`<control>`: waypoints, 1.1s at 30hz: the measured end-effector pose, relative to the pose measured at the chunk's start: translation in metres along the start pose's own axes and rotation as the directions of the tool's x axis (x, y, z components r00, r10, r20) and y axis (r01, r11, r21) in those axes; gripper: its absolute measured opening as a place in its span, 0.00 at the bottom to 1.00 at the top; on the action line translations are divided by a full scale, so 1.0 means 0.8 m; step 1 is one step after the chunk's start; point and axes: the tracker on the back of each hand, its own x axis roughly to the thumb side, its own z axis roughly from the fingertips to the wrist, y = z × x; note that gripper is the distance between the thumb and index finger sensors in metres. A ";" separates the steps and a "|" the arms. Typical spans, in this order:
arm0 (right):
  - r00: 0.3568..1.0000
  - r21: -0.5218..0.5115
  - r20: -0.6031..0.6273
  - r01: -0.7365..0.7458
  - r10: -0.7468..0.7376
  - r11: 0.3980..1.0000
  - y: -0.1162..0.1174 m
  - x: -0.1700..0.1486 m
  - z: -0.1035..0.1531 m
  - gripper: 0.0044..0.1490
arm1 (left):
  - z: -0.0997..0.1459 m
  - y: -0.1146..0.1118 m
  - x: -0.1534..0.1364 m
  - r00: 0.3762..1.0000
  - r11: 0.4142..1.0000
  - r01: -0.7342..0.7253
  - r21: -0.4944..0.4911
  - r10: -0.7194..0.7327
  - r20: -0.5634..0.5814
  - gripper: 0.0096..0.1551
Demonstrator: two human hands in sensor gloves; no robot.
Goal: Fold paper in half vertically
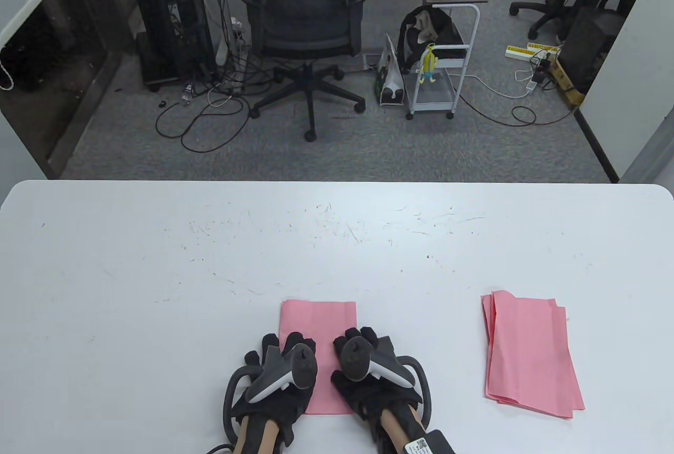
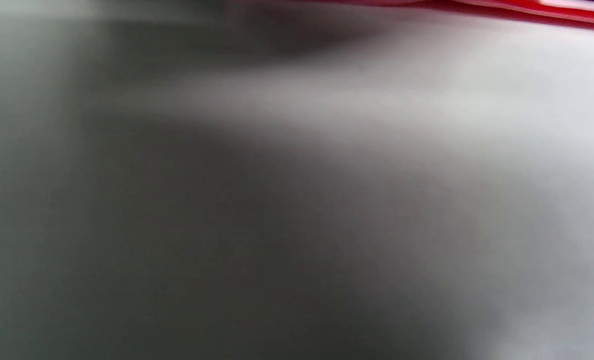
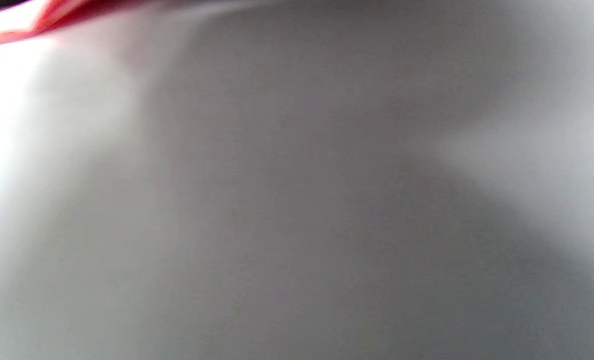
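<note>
The table view alone gives the whole scene. A pink paper [image 1: 318, 327] lies flat near the front edge of the white tabletop [image 1: 158, 264], its long sides running away from the person. A stack of pink sheets [image 1: 529, 354] lies well apart to its right, slightly fanned. Beyond the tabletop stand an office chair [image 1: 305, 17] and a white cart [image 1: 442, 64] on grey carpet.

Both wrist views are blurred and very close to the surface. The left wrist view shows grey tabletop with a red strip of paper edge [image 2: 526, 12] along the top right. The right wrist view shows the same grey with a red paper edge [image 3: 37, 20] at the top left. No fingers show in either.

The left hand [image 1: 276, 375] and right hand [image 1: 371, 375] rest palm down, side by side, on the lower part of the paper, fingers pointing away from the person. The left hand's fingers look slightly spread and flat. Each grip presses on the sheet rather than pinching it, as far as can be seen.

The trackers cover the backs of both hands, and the paper's near corners are hidden beneath them.
</note>
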 end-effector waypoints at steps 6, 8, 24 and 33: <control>1.000 0.003 -0.002 0.006 -0.006 1.000 -0.001 0.000 0.000 0.45 | 0.001 0.001 0.001 1.000 1.000 0.000 -0.005 0.000 0.000 0.40; 1.000 0.003 -0.003 0.002 -0.002 1.000 -0.002 0.001 0.000 0.45 | 0.001 0.000 0.000 1.000 1.000 -0.002 -0.007 0.002 0.001 0.40; 0.999 -0.186 0.037 -0.024 0.032 0.982 -0.024 0.021 0.040 0.39 | 0.000 0.000 0.000 1.000 1.000 -0.017 -0.019 0.017 0.006 0.40; 0.993 -0.130 -0.002 -0.117 0.118 0.985 -0.019 0.025 0.036 0.39 | 0.000 0.000 0.000 1.000 0.999 -0.024 -0.025 0.025 0.009 0.40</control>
